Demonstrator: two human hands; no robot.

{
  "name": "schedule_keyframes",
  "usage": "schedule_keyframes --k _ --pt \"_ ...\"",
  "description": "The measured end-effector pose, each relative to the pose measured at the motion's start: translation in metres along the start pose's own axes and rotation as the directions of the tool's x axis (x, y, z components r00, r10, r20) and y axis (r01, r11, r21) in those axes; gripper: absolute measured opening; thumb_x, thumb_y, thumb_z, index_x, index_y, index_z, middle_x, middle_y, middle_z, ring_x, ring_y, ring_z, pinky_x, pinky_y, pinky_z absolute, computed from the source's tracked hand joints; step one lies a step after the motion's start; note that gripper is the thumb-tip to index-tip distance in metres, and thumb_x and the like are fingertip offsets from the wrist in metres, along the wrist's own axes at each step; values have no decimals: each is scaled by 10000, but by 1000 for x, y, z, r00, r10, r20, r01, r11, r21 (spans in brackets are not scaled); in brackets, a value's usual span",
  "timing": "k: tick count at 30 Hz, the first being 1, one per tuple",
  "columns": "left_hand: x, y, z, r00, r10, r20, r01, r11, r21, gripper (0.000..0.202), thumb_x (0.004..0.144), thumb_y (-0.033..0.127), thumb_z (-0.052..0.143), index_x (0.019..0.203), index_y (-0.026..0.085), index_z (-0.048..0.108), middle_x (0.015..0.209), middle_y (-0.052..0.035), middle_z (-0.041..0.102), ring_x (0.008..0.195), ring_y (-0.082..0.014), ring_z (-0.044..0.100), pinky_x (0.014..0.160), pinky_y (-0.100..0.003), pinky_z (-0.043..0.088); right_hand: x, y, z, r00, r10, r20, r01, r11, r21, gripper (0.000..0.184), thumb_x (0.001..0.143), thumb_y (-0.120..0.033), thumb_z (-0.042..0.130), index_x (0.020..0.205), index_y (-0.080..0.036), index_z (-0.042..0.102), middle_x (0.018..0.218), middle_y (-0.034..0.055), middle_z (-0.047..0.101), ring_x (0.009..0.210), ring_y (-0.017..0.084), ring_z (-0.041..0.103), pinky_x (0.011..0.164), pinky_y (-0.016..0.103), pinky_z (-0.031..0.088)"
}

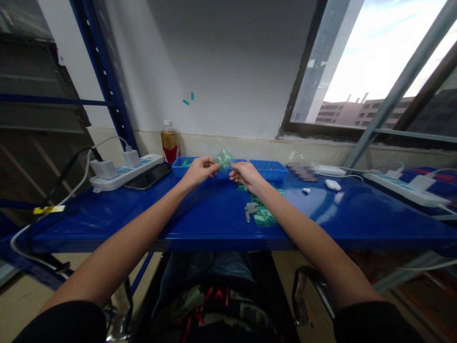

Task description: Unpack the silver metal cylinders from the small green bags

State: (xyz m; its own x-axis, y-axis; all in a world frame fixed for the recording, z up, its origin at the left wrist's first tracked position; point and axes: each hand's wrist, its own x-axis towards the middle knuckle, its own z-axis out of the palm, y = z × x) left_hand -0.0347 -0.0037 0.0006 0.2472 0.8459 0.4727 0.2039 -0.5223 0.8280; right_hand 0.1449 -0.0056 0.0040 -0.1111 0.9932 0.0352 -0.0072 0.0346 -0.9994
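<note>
- Black sleeves (67,324) are filling the lower corners nearest the camera, with bare forearms (143,228) spanning the near side of a glossy blue table (210,216).
- Crinkled, translucent green plastic bag (224,157) is hanging between both hands, above the table's far side; it is apparently being held by opposite edges so that its limp film is not folding over.
- Left hand (202,170) is pinching the bag's left edge, its grip narrow at the fingertips.
- Right hand (249,175) is pinching the opposite edge in a similarly narrow grip; the exact finger contact is too small to tell.
- Shallow blue plastic bins (270,174) are standing in a row just beyond the hands, probably so that either hand is having easy access; the small pieces inside are hard to make out.
- Flat green plastic packets (266,218) are lying beneath the right forearm, with short grey metallic cylinders (247,215) resting at their left edge, likely for short reaches.
- Amber bottle with a red label (170,143), black flat phone (148,177) and long white power strip (119,177) are occupying the left, seemingly set aside from the work.
- White rounded case (332,185) and tiny white earbud (306,190) are lying to the right.
</note>
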Motion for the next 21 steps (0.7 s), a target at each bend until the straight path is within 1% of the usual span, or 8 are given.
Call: schedule_keyframes --k 3,7,10,13,15,18,19,21 --pt "-3 0 0 987 145 -69 -122 956 266 187 747 335 620 724 159 562 622 -2 601 563 -118 546 581 -238 424 -3 -3 0 998 35 -48 -36 999 -18 320 915 -416 465 752 -153 545 517 0 588 429 85 547 431 178 369" --pt "-7 -1 6 959 263 103 -279 824 493 89 768 230 554 736 161 599 666 -7 625 610 -128 546 610 -237 397 -7 -7 2 1000 -28 -5 27 996 -82 424 856 -539 502 741 -144 606 603 42 644 488 103 591 436 185 379" --pt "-7 -4 11 952 244 184 -304 812 498 66 755 198 544 740 165 599 678 -2 623 627 -130 548 623 -236 395 -5 -7 2 995 -89 -40 81 981 -177 275 810 -397 600 684 -152 614 599 36 650 483 105 587 436 193 377" --pt "-4 -8 11 975 183 127 -221 873 436 68 745 233 574 749 166 579 705 -1 621 665 -136 561 655 -242 419 -2 -7 -1 990 -142 -27 136 981 -139 81 760 -184 579 694 -156 617 602 19 656 490 102 591 467 200 403" --pt "-1 -10 9 986 145 79 -164 917 363 92 739 250 586 766 164 568 717 -1 618 681 -139 566 674 -250 439 -1 -7 -3 986 -167 -20 164 981 -101 84 721 -111 550 731 -156 620 600 10 656 502 102 597 485 198 416" --pt "0 -10 7 988 126 93 -146 951 271 93 742 224 564 809 160 568 747 -9 626 707 -141 580 695 -259 457 -3 -6 -2 983 -183 22 184 981 -66 75 707 -129 561 743 -157 621 605 10 654 526 107 604 503 198 424" --pt "-1 -9 6 986 131 105 -155 950 270 87 745 211 553 814 161 569 756 -11 628 718 -142 583 704 -260 458 -3 -5 -2 980 -192 57 195 980 -48 52 722 -176 576 738 -158 622 616 12 655 541 109 605 515 200 431" --pt "-3 -6 6 980 153 128 -187 931 314 72 748 188 533 807 166 568 766 -9 628 734 -144 582 722 -264 453 -5 -4 1 968 -213 134 215 977 -1 169 758 -325 593 734 -161 624 645 14 656 572 109 601 549 206 449"
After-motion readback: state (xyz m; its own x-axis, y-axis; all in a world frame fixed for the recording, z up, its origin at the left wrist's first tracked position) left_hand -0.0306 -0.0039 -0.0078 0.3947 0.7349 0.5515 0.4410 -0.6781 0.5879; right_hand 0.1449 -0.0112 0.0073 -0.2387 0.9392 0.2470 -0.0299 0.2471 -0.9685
